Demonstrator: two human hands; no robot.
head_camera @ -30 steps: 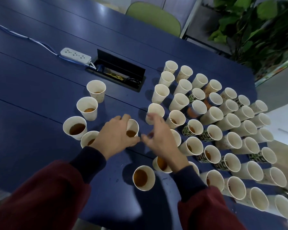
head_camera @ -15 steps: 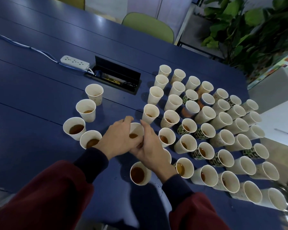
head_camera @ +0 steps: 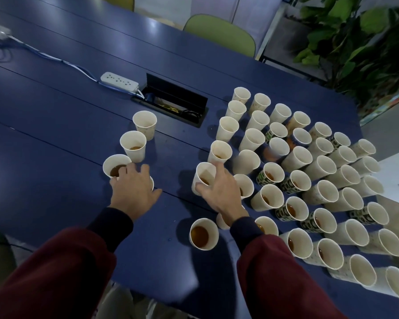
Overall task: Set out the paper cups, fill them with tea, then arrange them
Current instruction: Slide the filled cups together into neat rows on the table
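Note:
Several paper cups stand on the dark blue table [head_camera: 55, 134]. A large block of cups [head_camera: 320, 166] fills the right side; those nearest me hold brown tea. At the left, three cups form a curved line: one [head_camera: 145, 124], a second [head_camera: 134, 145] and a tea-filled one [head_camera: 115, 168]. My left hand [head_camera: 134, 192] lies palm down with fingers spread over a fourth cup, of which only a sliver of rim [head_camera: 152, 183] shows. My right hand [head_camera: 219, 192] grips a cup with tea [head_camera: 204, 177] at the block's left edge. A lone tea cup [head_camera: 203, 233] stands near me.
A white power strip [head_camera: 119, 81] with a blue cable lies at the back left, beside an open black cable box [head_camera: 173, 100] set into the table. A green chair [head_camera: 219, 33] and a leafy plant [head_camera: 355, 42] stand beyond the far edge.
Both hands were together on the middle cup. My left hand has moved left over the cup at the end of the curved line. My right hand stays on the middle cup.

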